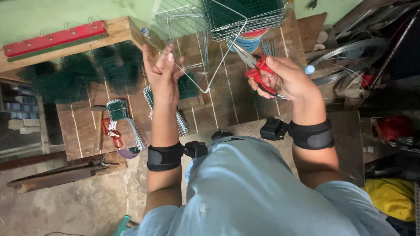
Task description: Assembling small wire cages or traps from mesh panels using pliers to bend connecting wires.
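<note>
My left hand is raised over the wooden workbench and pinches a thin bent metal wire frame that runs up toward the stacked green mesh panels. My right hand grips red-handled pliers, their steel jaws pointing up-left toward the wire. Both wrists wear black straps with small black devices.
Bundles of cut green wire and a second red-handled tool lie on the bench at left. A red bar sits on the bench's far edge. Coils of steel wire lie at right, a yellow cloth at lower right.
</note>
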